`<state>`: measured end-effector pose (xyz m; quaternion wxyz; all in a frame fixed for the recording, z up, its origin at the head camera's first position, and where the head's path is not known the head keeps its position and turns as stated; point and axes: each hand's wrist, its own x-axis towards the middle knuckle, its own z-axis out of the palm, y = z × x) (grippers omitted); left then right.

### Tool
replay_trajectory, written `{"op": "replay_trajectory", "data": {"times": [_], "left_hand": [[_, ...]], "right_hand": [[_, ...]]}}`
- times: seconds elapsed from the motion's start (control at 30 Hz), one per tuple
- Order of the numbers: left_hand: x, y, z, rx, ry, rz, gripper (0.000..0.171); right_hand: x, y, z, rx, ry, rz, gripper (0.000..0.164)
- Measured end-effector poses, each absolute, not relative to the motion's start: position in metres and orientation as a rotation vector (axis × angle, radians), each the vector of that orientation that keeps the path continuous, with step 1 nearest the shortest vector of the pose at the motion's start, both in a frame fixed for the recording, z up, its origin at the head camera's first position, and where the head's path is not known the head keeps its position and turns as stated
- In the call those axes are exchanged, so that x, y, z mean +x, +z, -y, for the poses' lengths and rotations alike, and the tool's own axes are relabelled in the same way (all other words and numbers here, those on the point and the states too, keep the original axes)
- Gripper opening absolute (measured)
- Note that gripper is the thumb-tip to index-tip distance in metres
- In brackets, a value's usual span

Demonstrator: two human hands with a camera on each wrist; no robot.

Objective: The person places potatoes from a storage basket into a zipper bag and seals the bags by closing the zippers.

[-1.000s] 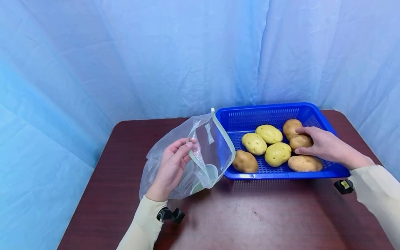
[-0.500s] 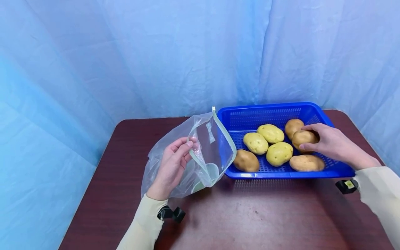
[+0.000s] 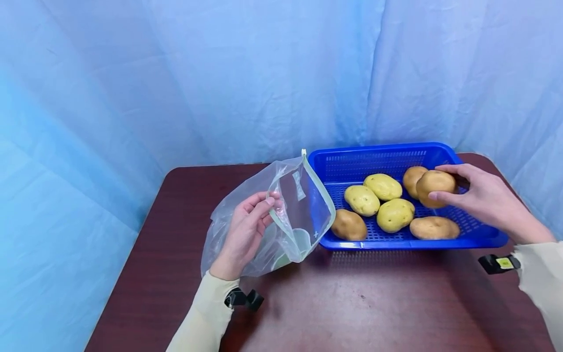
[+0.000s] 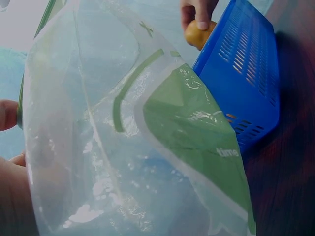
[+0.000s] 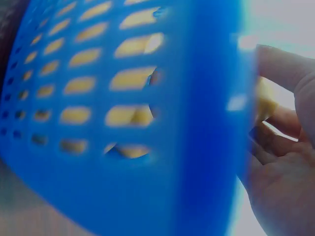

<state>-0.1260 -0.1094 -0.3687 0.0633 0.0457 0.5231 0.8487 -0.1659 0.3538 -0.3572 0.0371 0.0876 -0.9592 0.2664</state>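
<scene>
My left hand (image 3: pixel 248 227) pinches the pale green rim of a clear zip bag (image 3: pixel 233 215) between thumb and fingers. The bag's mouth gapes toward the basket, and green print shows on its side in the left wrist view. With thumb and fingertips my right hand (image 3: pixel 488 198) grips a brown potato (image 3: pixel 435 188), raised above the right part of the blue basket (image 3: pixel 409 246). In the left wrist view that potato (image 4: pixel 198 34) shows over the basket's rim. Inside the basket lie yellow potatoes (image 3: pixel 395 215) and brown potatoes (image 3: pixel 434 228). The right wrist view is mostly filled by the basket's slotted wall (image 5: pixel 167 196).
A dark reddish-brown table (image 3: pixel 343 303) carries the basket and the bag. The bag's mouth stands right against the basket's left end. A blue curtain (image 3: pixel 246 83) hangs behind and to both sides of the table.
My right hand has closed on a brown potato and lifted it up and to the right, off its place among the others. The left hand keeps its hold on the bag.
</scene>
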Motion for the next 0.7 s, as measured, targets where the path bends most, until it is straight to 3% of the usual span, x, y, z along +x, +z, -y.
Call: {"op": "replay_trajectory", "data": {"times": [0.2,0.7], "left_hand": [[-0.126,-0.366,0.107,0.125,2.562,-1.581,0.011],[-0.124,-0.365,0.105,0.122,2.580,-1.558,0.013]], "right_hand": [[-0.151,-0.346,-0.345,0.190,0.929,2.847,0.069],[-0.129,-0.329,-0.308,0.253,1.249,2.483,0.055]]}}
